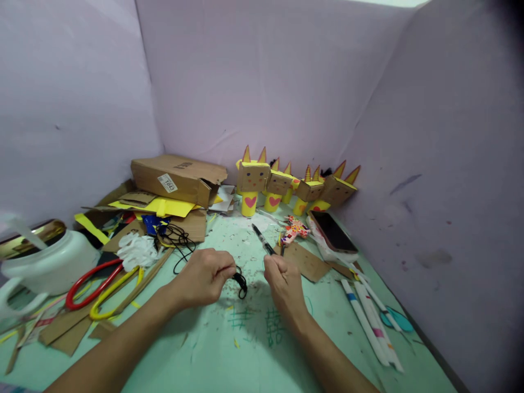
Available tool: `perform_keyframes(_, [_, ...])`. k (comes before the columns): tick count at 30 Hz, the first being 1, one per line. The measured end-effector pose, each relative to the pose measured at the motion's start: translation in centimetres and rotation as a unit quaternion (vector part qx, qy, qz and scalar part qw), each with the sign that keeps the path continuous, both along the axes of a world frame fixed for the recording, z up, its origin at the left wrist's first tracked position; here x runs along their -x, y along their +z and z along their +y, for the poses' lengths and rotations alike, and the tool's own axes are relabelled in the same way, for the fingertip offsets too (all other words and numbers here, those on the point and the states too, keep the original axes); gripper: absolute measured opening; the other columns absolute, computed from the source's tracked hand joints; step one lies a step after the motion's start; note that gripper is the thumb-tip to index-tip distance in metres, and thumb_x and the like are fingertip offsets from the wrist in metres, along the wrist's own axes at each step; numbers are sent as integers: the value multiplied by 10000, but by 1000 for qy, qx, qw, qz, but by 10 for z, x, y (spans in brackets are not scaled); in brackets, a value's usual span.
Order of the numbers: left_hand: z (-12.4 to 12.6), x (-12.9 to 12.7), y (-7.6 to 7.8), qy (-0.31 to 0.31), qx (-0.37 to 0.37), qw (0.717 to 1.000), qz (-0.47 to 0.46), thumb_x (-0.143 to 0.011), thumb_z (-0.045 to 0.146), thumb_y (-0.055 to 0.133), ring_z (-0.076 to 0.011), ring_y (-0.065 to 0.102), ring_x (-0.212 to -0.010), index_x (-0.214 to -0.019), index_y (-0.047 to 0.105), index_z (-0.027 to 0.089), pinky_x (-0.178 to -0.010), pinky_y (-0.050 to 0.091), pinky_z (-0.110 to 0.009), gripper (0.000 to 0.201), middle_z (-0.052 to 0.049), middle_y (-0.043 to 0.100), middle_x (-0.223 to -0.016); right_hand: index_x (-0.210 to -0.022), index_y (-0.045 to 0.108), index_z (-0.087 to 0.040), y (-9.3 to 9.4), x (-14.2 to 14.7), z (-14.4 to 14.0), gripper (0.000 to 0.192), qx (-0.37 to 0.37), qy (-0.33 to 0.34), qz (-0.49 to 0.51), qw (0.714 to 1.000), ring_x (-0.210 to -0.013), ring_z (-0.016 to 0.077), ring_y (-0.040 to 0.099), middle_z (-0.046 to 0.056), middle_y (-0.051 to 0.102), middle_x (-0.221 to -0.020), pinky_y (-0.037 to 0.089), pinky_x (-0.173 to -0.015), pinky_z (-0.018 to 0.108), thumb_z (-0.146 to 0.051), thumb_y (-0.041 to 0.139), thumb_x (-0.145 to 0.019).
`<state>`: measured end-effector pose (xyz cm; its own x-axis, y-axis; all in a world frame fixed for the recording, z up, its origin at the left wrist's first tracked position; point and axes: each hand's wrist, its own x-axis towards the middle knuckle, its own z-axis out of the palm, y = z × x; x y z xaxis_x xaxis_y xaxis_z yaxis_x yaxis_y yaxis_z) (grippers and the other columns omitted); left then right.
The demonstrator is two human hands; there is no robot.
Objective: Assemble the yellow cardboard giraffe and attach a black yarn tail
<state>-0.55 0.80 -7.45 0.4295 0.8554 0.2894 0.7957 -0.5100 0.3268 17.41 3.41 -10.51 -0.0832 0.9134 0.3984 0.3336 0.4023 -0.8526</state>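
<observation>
My left hand [210,275] is closed, thumb against the fingers, on a small bundle of black cord [240,284] whose loops hang from its right side. To its right, my right hand [283,278] is curled into a fist; what it holds is hidden inside the fingers. A slim black-and-silver pen-like tool [262,239] points up and left just beyond that fist. Whether the fist grips its near end or it lies behind, I cannot tell. A looser tangle of black cord [176,237] lies on the scraps beyond my left hand.
Cardboard figures with horns [254,180] line the back. Left are a cardboard box [176,174], red-and-yellow-handled scissors [94,284], paper scraps and a white teapot-like vessel [49,265]. Right are a phone [332,232], a patterned piece [295,229] and white markers [364,322]. Walls enclose the green tabletop [229,360].
</observation>
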Motion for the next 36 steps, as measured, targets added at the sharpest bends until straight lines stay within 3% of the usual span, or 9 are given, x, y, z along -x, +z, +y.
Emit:
perform_keyframes(2, [0,0,0,-3,1,1000,-2,-847,209,397,-135,484,-574,-624,527,166,-561,311,-237,262,-2,542,-579,-439,451,-209,2,0,0,369,6,24,6,1000,-492,136,467,-26,487,-461,428,-648,310,-318,458,-791])
perform_keyframes(4, [-1,1,0,-9,-2,1000,0,-848,212,394,-137,490,-575,-632,535,167,-559,311,-240,262,-4,550,-582,-583,637,-195,3,1,-1,249,20,67,13,998,-657,184,604,27,668,-643,458,-699,322,-318,525,-769])
perform_keyframes(7, [-2,0,0,-11,-14,1000,16,-839,215,405,-140,494,-572,-627,540,170,-555,306,-243,255,-6,559,-580,-711,722,-209,3,4,-3,170,42,132,15,990,-776,219,659,54,734,-778,470,-764,360,-298,582,-750])
perform_keyframes(11, [-2,-4,-1,1,-20,999,41,-823,216,417,-149,507,-566,-620,548,176,-549,300,-249,244,-12,570,-570,-769,728,-284,1,7,-10,94,30,155,-62,986,-846,236,653,21,741,-843,259,-985,524,-260,689,-687])
perform_keyframes(14, [-3,-6,-3,7,-15,999,51,-816,224,418,-154,518,-561,-607,543,179,-537,295,-249,248,-15,579,-564,-793,714,-323,0,8,-14,120,-25,148,-116,982,-815,203,645,-18,739,-835,160,-1018,545,-244,680,-710])
perform_keyframes(18, [-4,-7,-4,14,-15,998,58,-810,232,416,-151,526,-553,-585,531,180,-525,284,-249,258,-17,585,-559,-810,705,-328,0,8,-17,159,-81,139,-149,976,-763,181,634,-35,739,-814,163,-1018,518,-208,610,-770])
perform_keyframes(29, [-2,-8,-4,28,1,998,55,-792,229,431,-147,518,-538,-556,528,180,-504,251,-250,259,-15,593,-548,-758,703,-310,-4,10,-21,161,-111,112,-119,980,-689,174,641,-34,738,-743,193,-1013,495,-182,607,-751])
perform_keyframes(34, [-3,-12,-5,41,10,999,12,-796,238,427,-131,477,-521,-550,528,174,-506,243,-249,273,-2,566,-529,-662,696,-275,0,11,-21,139,-75,102,-79,989,-657,177,631,-23,722,-670,193,-1019,509,-187,607,-723])
perform_keyframes(36, [-4,-14,-4,52,29,997,-41,-814,266,416,-117,440,-504,-531,508,169,-502,253,-240,313,16,512,-499,-587,688,-253,0,12,-19,114,16,100,13,995,-645,188,627,-15,712,-628,218,-1013,504,-210,640,-681])
